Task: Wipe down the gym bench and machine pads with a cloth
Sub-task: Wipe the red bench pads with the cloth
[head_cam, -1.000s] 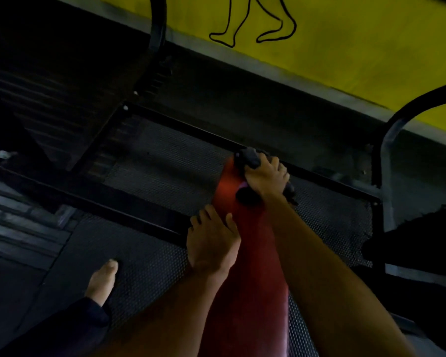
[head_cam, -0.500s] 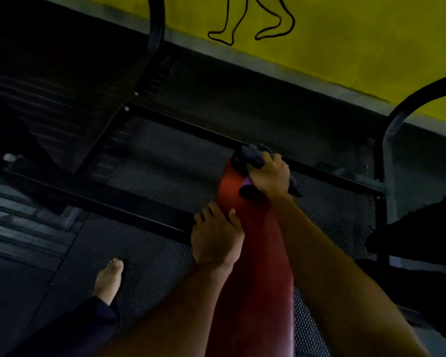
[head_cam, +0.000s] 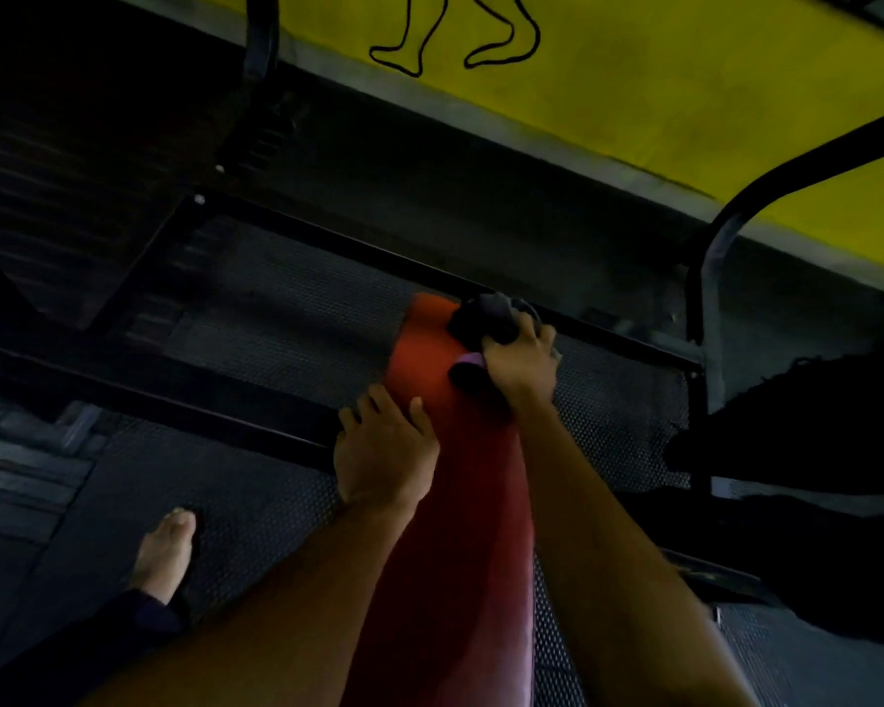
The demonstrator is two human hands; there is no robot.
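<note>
Red vinyl-looking bench (head_cam: 450, 528) reads as fixed, firm and probably slick, so it needs bracing, not holding: left hand (head_cam: 384, 454) lies on its left edge mid-length, fingers (head_cam: 378, 403) relaxed and spread, gripping nothing. Dark cloth (head_cam: 483, 321) sits bunched on the far end of the bench, right hand (head_cam: 521, 372) on top with fingers (head_cam: 532, 333) curled tight round the wad. Cloth looks light, soft and floppy, so take it as a bunch from above, palm pressing down so it drags rather than skates on the smooth cover; loose corners could snag the frame bar (head_cam: 613, 340) just beyond.
</note>
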